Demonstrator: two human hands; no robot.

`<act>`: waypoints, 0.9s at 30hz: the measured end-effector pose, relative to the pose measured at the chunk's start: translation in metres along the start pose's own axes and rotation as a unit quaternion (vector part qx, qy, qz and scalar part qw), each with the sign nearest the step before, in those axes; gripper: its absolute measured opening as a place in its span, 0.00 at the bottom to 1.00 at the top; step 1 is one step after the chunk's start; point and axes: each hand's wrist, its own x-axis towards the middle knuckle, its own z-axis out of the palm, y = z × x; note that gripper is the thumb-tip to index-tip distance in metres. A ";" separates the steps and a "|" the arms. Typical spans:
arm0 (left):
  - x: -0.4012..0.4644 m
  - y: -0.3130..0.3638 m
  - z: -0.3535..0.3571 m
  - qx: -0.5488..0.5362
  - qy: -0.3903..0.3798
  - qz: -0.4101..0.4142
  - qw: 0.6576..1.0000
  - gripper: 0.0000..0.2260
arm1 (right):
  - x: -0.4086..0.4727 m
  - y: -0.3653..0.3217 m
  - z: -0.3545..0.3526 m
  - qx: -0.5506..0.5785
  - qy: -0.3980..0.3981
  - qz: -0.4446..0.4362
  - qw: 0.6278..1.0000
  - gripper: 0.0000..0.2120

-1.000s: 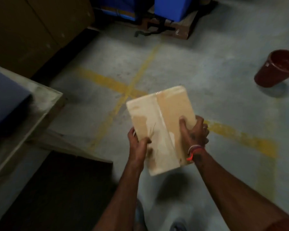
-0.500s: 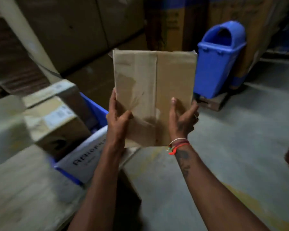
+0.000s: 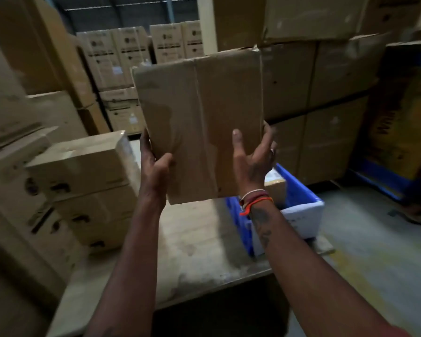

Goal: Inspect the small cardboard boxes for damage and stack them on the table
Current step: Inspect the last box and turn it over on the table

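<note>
Centre frame, I grip a small taped box (image 3: 199, 122) upright in my left hand (image 3: 156, 166) and right hand (image 3: 250, 161), above the table (image 3: 199, 239); stacked boxes (image 3: 83, 186) wait at left, this one unplaced.

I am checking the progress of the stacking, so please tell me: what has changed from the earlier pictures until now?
The cardboard box was lifted from low over the floor up to in front of the table, where a stack of boxes stands, with a blue crate beside it. Nothing was let go: the left hand and the right hand still grip its lower edge, taped face toward the camera.
</note>
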 end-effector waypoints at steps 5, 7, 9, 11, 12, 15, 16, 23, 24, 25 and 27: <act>-0.010 -0.019 -0.111 0.069 0.027 -0.038 0.997 0.40 | -0.085 0.015 0.063 0.024 -0.080 0.039 0.996 0.33; -0.016 -0.036 -0.138 0.086 0.039 -0.058 0.994 0.40 | -0.116 0.028 0.078 0.025 -0.104 0.077 0.991 0.35; -0.025 -0.056 -0.159 0.101 0.055 -0.088 0.989 0.41 | -0.139 0.044 0.088 0.024 -0.128 0.108 0.986 0.33; -0.034 -0.078 -0.175 0.114 0.051 -0.126 0.984 0.42 | -0.154 0.060 0.094 0.017 -0.147 0.123 0.981 0.30; -0.036 -0.091 -0.182 0.123 0.047 -0.145 0.981 0.41 | -0.159 0.070 0.095 0.012 -0.158 0.130 0.979 0.29; -0.043 -0.123 -0.195 0.138 0.044 -0.188 0.971 0.41 | -0.169 0.103 0.096 -0.010 -0.198 0.156 0.968 0.28; -0.045 -0.133 -0.196 0.145 0.045 -0.201 0.968 0.41 | -0.172 0.116 0.095 -0.015 -0.208 0.167 0.964 0.27; -0.050 -0.212 -0.190 0.177 0.006 -0.314 0.933 0.42 | -0.178 0.197 0.084 -0.030 -0.247 0.277 0.928 0.23; -0.050 -0.222 -0.188 0.179 0.012 -0.324 0.929 0.42 | -0.178 0.210 0.083 -0.039 -0.252 0.288 0.923 0.22; -0.050 -0.232 -0.187 0.178 0.020 -0.336 0.925 0.42 | -0.176 0.222 0.083 -0.049 -0.256 0.295 0.919 0.21; -0.050 -0.250 -0.182 0.170 0.041 -0.351 0.920 0.42 | -0.172 0.245 0.084 -0.061 -0.264 0.298 0.915 0.20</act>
